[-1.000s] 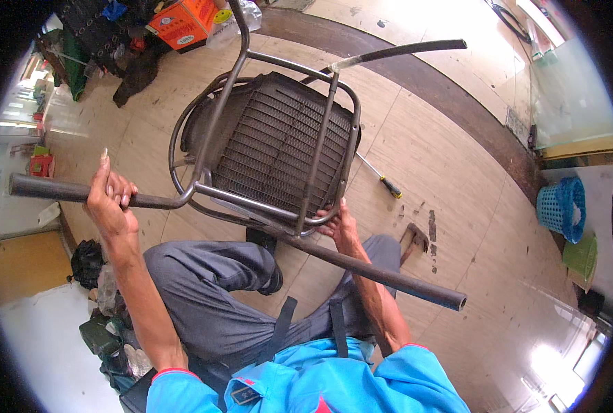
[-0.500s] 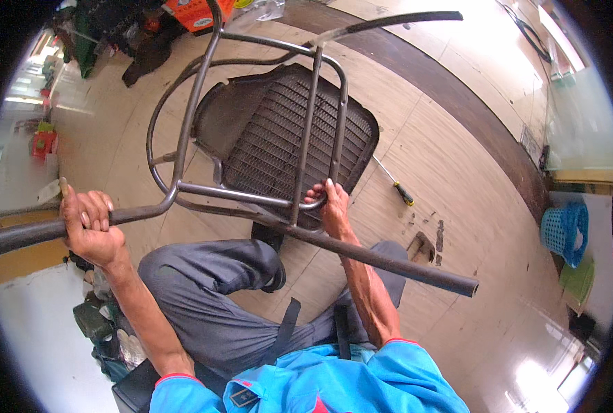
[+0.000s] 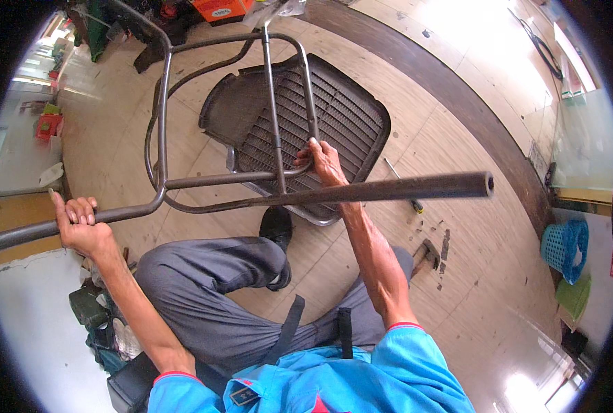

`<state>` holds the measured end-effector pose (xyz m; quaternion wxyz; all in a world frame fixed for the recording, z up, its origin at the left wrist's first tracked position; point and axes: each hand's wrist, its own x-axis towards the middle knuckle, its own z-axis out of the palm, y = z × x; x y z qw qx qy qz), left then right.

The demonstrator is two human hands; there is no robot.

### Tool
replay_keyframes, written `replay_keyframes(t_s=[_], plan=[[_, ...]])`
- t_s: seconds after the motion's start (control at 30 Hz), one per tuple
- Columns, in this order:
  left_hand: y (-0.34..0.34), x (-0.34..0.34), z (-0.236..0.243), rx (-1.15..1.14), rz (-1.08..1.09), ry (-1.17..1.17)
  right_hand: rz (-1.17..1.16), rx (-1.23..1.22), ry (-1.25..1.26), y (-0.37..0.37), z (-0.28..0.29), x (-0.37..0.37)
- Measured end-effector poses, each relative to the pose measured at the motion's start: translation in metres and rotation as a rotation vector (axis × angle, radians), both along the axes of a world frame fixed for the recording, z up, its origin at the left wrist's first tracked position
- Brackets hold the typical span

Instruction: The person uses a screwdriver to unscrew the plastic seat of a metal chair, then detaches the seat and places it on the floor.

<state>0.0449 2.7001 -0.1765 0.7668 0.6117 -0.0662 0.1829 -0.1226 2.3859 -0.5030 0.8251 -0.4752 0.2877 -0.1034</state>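
A brown tubular metal chair frame [image 3: 213,180] is held up across my view, over my legs. My left hand [image 3: 83,224] is closed around a leg tube near its end at the left, thumb up. At the middle, my right hand [image 3: 324,163] grips the bent corner of the frame's inner bars. A thick open-ended leg tube [image 3: 423,187] passes over my right wrist and points right. Beyond the frame, a dark slatted plastic chair seat [image 3: 351,103] lies on the floor, partly hidden by the bars.
To the right of the seat lies a screwdriver [image 3: 417,206], partly covered by the tube. A hammer [image 3: 428,255] rests by my right knee among dark scraps [image 3: 445,244]. A blue basket [image 3: 564,241] stands far right. An orange box [image 3: 222,9] is at the top.
The chair frame has turned and shifted: its top bars moved left and its right-hand leg end rose. My right hand moved up and slightly left with it. Both hands keep their hold.
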Motion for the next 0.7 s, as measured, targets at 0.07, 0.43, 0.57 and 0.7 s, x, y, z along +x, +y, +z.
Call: replay_keyframes(t_s=[0.07,0.43,0.57,0.7], plan=[[0.006,0.004,-0.002,-0.016,0.062,0.037,0.01,-0.118,0.072,0.002,-0.006,-0.001],[0.03,0.009,-0.011,-0.044,0.158,0.137,-0.275,0.856,0.314,0.147,-0.084,-0.098],[0.036,0.012,-0.011,-0.063,0.201,0.167,-0.731,0.948,0.257,0.136,-0.11,-0.08],[0.045,0.015,-0.012,-0.088,0.313,0.177,-0.777,0.836,0.306,0.125,-0.105,-0.086]])
